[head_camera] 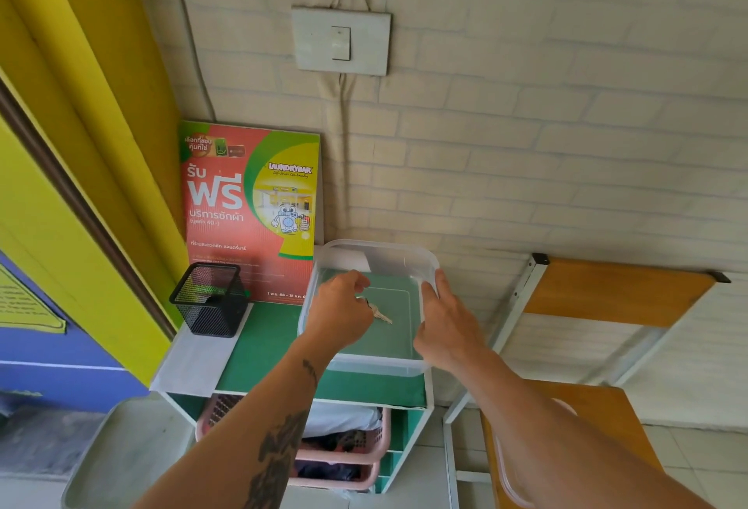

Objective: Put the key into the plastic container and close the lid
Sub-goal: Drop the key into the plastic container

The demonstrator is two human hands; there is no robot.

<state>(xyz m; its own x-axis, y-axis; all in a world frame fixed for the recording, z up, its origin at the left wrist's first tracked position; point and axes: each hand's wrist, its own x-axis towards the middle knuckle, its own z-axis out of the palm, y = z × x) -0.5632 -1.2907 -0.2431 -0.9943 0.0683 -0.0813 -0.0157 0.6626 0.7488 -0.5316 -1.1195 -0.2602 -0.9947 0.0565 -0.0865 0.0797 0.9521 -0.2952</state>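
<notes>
In the head view, the plastic container (pixel 370 308) sits open on the green-topped shelf unit (pixel 279 350), just right of the black mesh pen holder (pixel 208 300). The right hand (pixel 445 326) clamps the container's right rim, likely to steady it. The left hand (pixel 340 312) reaches over the container's left wall, its fingers pinching the key (pixel 380 314) low inside, apparently to set it down. The key is small and silvery, blade pointing right. The lid probably lies on the chair, right of the container.
</notes>
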